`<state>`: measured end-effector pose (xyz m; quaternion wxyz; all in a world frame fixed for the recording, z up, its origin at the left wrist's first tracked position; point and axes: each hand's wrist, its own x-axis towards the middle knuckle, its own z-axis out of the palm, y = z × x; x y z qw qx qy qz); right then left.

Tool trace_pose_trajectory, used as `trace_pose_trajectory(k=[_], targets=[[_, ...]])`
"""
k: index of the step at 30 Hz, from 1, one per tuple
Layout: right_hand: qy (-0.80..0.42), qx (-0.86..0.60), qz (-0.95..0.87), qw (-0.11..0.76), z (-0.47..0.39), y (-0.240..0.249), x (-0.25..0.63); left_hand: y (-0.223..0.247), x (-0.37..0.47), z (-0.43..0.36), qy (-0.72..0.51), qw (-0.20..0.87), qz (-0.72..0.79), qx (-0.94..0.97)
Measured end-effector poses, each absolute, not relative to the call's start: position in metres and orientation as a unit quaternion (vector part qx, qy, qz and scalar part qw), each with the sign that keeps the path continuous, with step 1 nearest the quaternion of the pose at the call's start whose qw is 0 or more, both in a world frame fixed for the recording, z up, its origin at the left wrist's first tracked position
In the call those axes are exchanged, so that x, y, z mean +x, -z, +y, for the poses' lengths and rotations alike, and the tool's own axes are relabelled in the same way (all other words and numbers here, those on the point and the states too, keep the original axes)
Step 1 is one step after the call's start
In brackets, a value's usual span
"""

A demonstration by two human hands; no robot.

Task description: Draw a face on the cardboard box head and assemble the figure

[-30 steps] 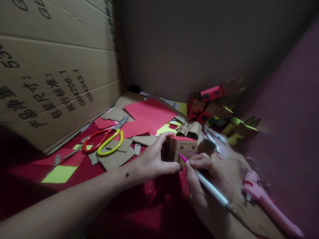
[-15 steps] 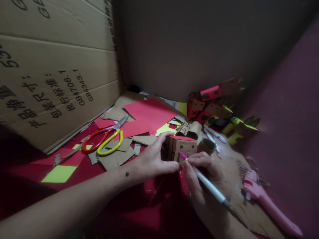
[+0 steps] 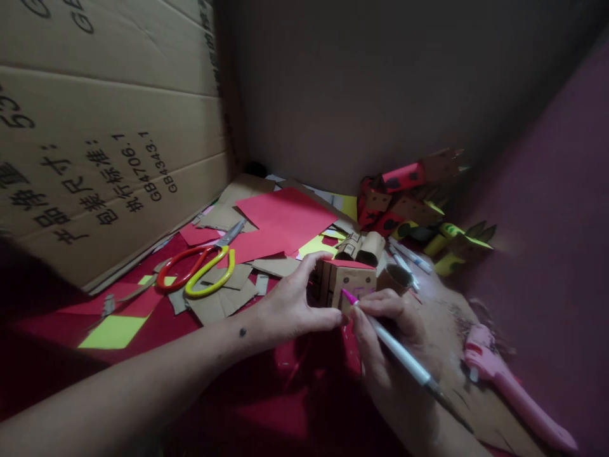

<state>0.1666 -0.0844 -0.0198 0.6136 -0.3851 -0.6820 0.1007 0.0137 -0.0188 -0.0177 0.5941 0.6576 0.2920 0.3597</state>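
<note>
A printed carton (image 3: 118,95) is standing at ten o'clock, while between four and five o'clock the left hand (image 3: 295,304) is clasping a small cardboard box (image 3: 351,274) and the right hand's (image 3: 394,336) fingers are pinching a pink-tipped pen (image 3: 399,351).

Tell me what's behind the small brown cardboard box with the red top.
Past the box in the left hand, two short brown cardboard tubes show above its top edge. Whatever lies directly behind it, lower down, is covered and cannot be seen.

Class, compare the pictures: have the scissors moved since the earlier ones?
No: judged against the carton, the scissors show no visible shift in any direction.
</note>
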Motion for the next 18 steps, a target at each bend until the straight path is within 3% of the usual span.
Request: trace_pose_trajectory(k=[18], targets=[[-0.077, -0.384, -0.703, 0.593, -0.0860, 0.0253, 0.1696, 0.0172, 0.0141, -0.0172, -0.367, 0.585, 0.292, 0.662]])
